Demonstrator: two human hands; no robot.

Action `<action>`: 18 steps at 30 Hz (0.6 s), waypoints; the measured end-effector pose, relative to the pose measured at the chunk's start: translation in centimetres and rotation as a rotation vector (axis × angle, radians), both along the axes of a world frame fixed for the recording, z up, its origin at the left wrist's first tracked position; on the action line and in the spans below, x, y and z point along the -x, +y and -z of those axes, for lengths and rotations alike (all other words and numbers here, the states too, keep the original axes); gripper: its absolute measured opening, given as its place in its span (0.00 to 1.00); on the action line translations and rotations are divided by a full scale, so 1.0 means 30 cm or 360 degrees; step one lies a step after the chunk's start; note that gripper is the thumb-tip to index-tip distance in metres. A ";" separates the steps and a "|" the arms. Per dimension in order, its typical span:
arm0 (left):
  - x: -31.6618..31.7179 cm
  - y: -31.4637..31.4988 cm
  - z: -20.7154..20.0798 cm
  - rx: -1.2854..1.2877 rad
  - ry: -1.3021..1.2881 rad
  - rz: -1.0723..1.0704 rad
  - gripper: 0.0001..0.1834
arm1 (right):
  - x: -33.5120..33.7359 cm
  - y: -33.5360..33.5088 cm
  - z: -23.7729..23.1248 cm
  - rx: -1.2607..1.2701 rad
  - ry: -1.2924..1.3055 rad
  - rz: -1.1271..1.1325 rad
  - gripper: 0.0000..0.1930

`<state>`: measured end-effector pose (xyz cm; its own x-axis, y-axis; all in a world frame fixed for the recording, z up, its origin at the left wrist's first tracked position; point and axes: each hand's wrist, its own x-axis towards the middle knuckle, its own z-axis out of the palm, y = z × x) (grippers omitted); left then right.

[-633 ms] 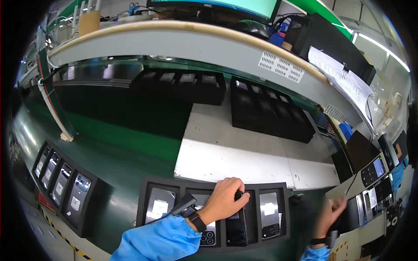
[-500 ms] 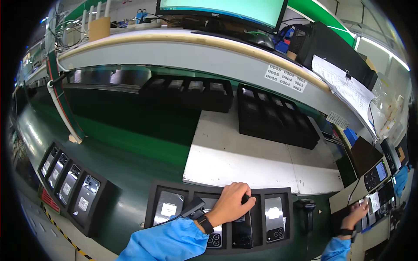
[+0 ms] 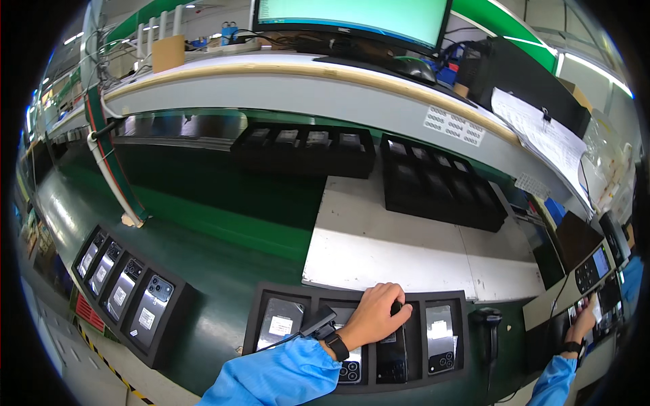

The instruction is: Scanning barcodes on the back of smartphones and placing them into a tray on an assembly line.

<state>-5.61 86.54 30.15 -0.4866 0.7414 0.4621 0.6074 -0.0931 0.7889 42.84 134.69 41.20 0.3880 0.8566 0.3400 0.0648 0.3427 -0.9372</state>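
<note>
My left hand is closed over the top end of a dark phone in a slot of the black foam tray. A small black piece shows between its thumb and fingers; I cannot make out its kind. Beside it in the tray lie a phone with a white label, a phone partly under my wrist, and a grey phone at the right. My right hand reaches among dark, shiny phone-like items by a beige machine at the far right; its fingers are blurred.
A black handheld scanner stands right of the tray. Another foam tray of phones sits at the left. Farther back are two more black trays, beneath a shelf carrying a monitor. A post rises at the left.
My right hand has moved farther right and up to the items by the beige machine. The left hand keeps its place over the dark phone. The whole view has shifted slightly.
</note>
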 end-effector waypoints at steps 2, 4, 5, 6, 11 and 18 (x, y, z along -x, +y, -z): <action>0.001 0.003 0.000 -0.0044 0.0019 -0.0043 0.11 | -0.026 -0.010 0.000 -0.0189 -0.0235 0.0158 0.25; 0.004 0.009 0.001 -0.0105 0.0031 -0.0062 0.11 | -0.043 -0.094 0.034 0.0029 -0.0483 0.0243 0.21; 0.006 0.013 0.002 -0.0160 0.0022 -0.0067 0.11 | -0.035 -0.168 0.076 0.0201 -0.0535 0.0317 0.19; 0.006 0.015 0.006 -0.0114 -0.0056 -0.0046 0.11 | -0.021 -0.258 0.111 0.0290 -0.0395 0.0209 0.18; 0.008 0.020 0.009 -0.0154 -0.0063 -0.0033 0.09 | 0.331 -0.733 0.231 0.0547 0.0040 -0.0519 0.15; 0.017 -0.001 -0.010 -0.0112 -0.0321 0.0072 0.08 | 0.828 -1.131 0.127 0.0986 -0.1478 -0.2486 0.16</action>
